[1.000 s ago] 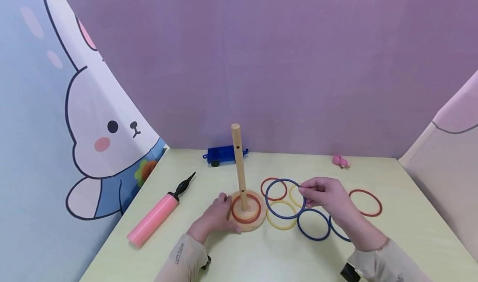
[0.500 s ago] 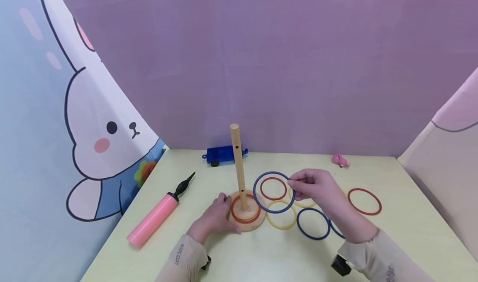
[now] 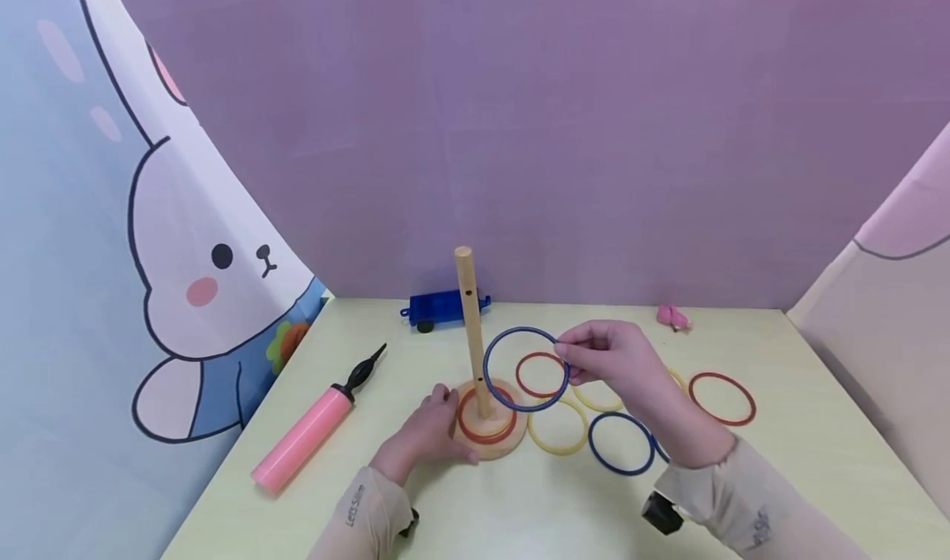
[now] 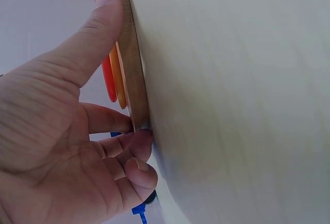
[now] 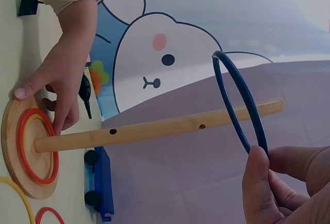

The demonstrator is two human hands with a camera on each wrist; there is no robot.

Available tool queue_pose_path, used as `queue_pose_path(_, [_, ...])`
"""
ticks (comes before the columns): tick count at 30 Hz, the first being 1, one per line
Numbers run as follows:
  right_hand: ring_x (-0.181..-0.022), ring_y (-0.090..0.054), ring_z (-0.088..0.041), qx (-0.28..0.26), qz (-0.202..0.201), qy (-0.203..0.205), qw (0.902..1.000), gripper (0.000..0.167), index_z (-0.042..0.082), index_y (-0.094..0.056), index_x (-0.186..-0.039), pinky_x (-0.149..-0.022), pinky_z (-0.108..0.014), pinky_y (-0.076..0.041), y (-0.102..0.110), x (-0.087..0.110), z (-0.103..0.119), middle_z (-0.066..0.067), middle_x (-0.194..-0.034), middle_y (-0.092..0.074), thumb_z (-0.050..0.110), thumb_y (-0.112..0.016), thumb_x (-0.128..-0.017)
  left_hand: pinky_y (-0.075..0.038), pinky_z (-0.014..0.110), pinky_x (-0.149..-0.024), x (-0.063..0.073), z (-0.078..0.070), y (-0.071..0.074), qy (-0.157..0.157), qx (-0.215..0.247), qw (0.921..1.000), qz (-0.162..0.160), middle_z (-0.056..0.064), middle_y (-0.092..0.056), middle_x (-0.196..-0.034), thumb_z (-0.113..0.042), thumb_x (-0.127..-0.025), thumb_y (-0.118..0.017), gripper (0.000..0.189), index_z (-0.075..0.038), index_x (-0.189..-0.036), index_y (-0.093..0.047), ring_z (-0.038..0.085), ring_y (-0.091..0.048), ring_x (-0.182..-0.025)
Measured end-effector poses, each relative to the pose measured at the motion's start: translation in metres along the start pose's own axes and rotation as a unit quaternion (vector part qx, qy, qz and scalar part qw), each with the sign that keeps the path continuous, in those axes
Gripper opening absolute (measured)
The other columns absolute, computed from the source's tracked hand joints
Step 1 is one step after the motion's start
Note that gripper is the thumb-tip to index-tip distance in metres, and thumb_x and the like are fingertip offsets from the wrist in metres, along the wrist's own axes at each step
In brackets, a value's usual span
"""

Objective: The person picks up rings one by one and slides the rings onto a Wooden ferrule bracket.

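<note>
A wooden ring-toss stand (image 3: 472, 321) with an upright peg stands mid-table. My left hand (image 3: 426, 430) grips the rim of its round base, thumb in front and fingers behind. Around the foot of the peg lie a red ring (image 3: 487, 442) and a yellow one, both flat on the base. My right hand (image 3: 612, 358) pinches a blue ring (image 3: 485, 369) between thumb and fingers, raised above the table. In the right wrist view the blue ring (image 5: 247, 97) appears near the peg's upper part; whether the peg passes through it I cannot tell.
Right of the stand lie a yellow ring (image 3: 557, 453), red rings (image 3: 722, 423) and blue rings (image 3: 622, 472), some partly behind my right arm. A pink hand pump (image 3: 304, 440) lies left. Behind are a blue toy trailer (image 3: 435, 307) and a small pink object (image 3: 673, 317).
My right hand has carried the blue ring left and upward, closer to the peg. My left hand has stayed on the stand's base.
</note>
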State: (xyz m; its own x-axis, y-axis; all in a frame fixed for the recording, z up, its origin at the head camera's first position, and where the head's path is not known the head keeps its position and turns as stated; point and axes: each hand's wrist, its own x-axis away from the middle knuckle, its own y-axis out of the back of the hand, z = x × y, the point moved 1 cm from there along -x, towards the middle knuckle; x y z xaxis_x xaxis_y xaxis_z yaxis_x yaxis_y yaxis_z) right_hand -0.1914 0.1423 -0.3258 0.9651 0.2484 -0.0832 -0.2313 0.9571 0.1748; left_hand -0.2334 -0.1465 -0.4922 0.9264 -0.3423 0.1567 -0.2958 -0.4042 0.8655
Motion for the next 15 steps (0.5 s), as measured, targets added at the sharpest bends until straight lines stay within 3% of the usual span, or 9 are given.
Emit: queue_pose_path(15, [-0.065,-0.064,-0.015,-0.054,-0.017,0.008,0.9984,0.029,-0.017,-0.061,-0.109,-0.067,-0.03,-0.057,-0.01,-0.01,0.02,-0.007,-0.083,-0.068,0.004,-0.068,-0.09,-0.046,0.047,-0.097,0.001,0.0,-0.001,-0.004,-0.011,0.9999,-0.004,0.014,-0.041,-0.129,-0.059,-0.061,-0.085,0.116,0.003,-0.147,-0.036,0.027,-0.046,-0.112])
